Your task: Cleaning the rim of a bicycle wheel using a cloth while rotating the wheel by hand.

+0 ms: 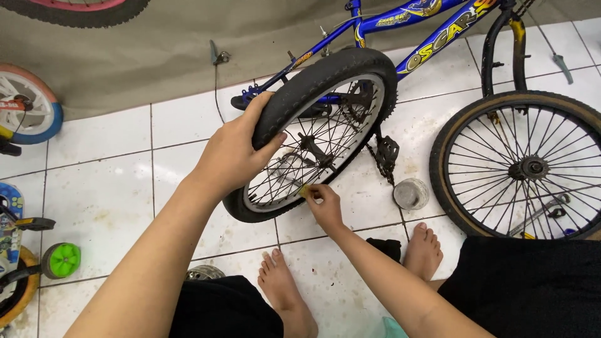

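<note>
left fingers: wrapped over the tyre tread, thumb on the near side, clamped on the small wheel (319,134)
left hand (235,153): grips the upper left of that wheel, holds it upright and a bit tilted, forearm runs down to the bottom left
right fingers: pinched together on a small yellowish piece (305,191) at the lower rim; too small to tell what it is
right hand (324,205): low, just beside the wheel's bottom edge, touching the rim near the spokes
small wheel: black tyre, silver rim, thin spokes, hub and sprocket in the middle; bottom rests on the tiled floor (106,188) in front of the person
bike frame (400,31): blue, lying behind the small wheel, pedal (386,153) and chain hang down beside it
big wheel (523,166): right side, tan-edged tyre, black spokes, well apart from both hands
cup (410,193): small greyish round container on the floor between the two wheels
feet: bare, left foot (285,291) and right foot (424,250) on the tiles below the small wheel
dark shorts (526,288): bottom right and bottom centre
left edge: kids' bike parts, a green training wheel (61,260), a white-and-blue wheel (25,106)
floor: white tiles, dirty, grey cloth (156,50) across the top
</note>
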